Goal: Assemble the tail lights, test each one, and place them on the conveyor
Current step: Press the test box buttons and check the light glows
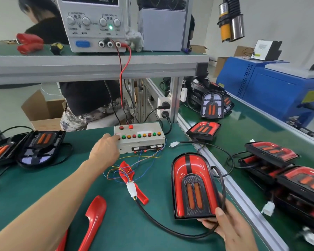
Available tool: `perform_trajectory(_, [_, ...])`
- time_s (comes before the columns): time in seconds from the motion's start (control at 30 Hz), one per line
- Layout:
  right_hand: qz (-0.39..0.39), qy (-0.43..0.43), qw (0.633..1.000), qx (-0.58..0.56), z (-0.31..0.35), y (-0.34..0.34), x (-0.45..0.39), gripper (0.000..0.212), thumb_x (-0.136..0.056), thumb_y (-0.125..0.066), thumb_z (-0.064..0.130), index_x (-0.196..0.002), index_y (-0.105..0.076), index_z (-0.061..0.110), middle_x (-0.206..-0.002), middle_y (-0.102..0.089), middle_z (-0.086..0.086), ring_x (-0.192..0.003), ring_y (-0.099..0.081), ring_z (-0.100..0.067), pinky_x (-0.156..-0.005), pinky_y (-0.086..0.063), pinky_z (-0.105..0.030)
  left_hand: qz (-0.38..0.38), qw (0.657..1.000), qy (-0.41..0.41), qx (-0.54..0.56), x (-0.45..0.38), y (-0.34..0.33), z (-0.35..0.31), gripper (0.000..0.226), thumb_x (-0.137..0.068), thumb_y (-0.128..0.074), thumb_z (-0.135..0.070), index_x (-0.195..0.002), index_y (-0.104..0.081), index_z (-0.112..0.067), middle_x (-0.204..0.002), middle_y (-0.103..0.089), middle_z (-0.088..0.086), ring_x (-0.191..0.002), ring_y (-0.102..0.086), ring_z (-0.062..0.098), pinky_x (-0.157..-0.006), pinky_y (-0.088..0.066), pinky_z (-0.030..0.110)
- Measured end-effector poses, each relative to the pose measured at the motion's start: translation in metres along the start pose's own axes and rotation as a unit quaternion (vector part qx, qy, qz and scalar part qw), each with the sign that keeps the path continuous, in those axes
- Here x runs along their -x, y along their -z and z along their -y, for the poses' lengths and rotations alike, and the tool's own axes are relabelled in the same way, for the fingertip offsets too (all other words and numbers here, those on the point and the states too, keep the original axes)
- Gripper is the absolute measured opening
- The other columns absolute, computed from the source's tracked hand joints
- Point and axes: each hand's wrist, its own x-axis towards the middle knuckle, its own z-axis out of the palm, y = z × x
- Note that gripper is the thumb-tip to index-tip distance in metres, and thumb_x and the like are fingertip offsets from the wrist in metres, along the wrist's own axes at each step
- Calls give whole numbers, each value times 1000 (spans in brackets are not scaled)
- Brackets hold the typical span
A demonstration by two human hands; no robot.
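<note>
The power supply [94, 24] reads "VOLTAGE", "CURRENT", "COARSE", "FINE", "GND", "OUTPUT", "ON", "OFF".

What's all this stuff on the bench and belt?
Held tail light: one, red and black, near bench edge.
Button box: one, grey with coloured buttons, bench middle.
Power supply: one, grey, upper shelf.
Red trim pieces: at least two, bench front and middle.
Unfinished lights: two, black, bench left.
Lights on conveyor: several, red and black, right.
White connector: one, by wires.
Left hand: touching button box.
Right hand: holding tail light.
</note>
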Motion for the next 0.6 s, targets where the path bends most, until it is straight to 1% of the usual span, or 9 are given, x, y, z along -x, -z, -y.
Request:
perform_trajectory(0.1, [9, 3, 1000, 5, 0, 1, 1, 39, -102, -49, 2, -130, -58, 27, -107, -79, -5, -89, -77, -35, -68, -63, -28, -12, 1000, -2, 8, 1, -3, 2, 47, -95, -46, 1, -140, -56, -10, -119, -55, 16, -105, -61, 37, -87, -49, 39])
perform_trajectory(0.23, [6, 7, 1000, 6, 0, 1, 0, 37, -100, -51, 2, -129, -59, 24, -106, -79, -6, -87, -77, -37, -66, -62, -29, -2, 1000, -4, -2, -2, -4, 4, 51, -93, -45, 3, -141, -56, -12, -119, -55, 16, -106, -61, 37, -89, -49, 40])
perform_trajectory(0.37, [3, 17, 1000, -3, 2, -1, 0, 37, -93, -56, 11, -128, -60, 24, -105, -78, -9, -86, -77, -37, -67, -63, -30, 1, 1000, -7, -4, -2, -5, 5, 53, -92, -46, 3, -141, -56, -13, -116, -51, 16, -103, -60, 38, -87, -50, 43])
perform_trajectory(0.43, [1, 19, 1000, -1, 3, -2, 0, 37, -91, -56, 14, -126, -61, 25, -104, -78, -10, -87, -77, -37, -67, -63, -30, -5, 1000, -12, 1, -2, -6, 6, 51, -93, -46, 3, -141, -56, -10, -121, -49, 16, -105, -57, 37, -91, -51, 45])
perform_trajectory(0.53, [0, 23, 1000, 8, 1, -1, 0, 35, -97, -54, 8, -127, -61, 25, -104, -79, -8, -86, -77, -36, -67, -63, -29, -24, 999, -34, 3, -1, -7, 4, 44, -91, -47, 4, -133, -60, -1, -135, -49, 16, -116, -54, 38, -102, -46, 44])
perform_trajectory(0.6, [-1, 23, 1000, 11, -1, -1, 1, 37, -98, -52, 5, -128, -61, 25, -104, -79, -7, -87, -77, -36, -67, -63, -29, -35, 998, -44, 13, -1, -7, 3, 44, -90, -47, 4, -133, -59, 1, -138, -53, 16, -119, -55, 38, -103, -45, 42])
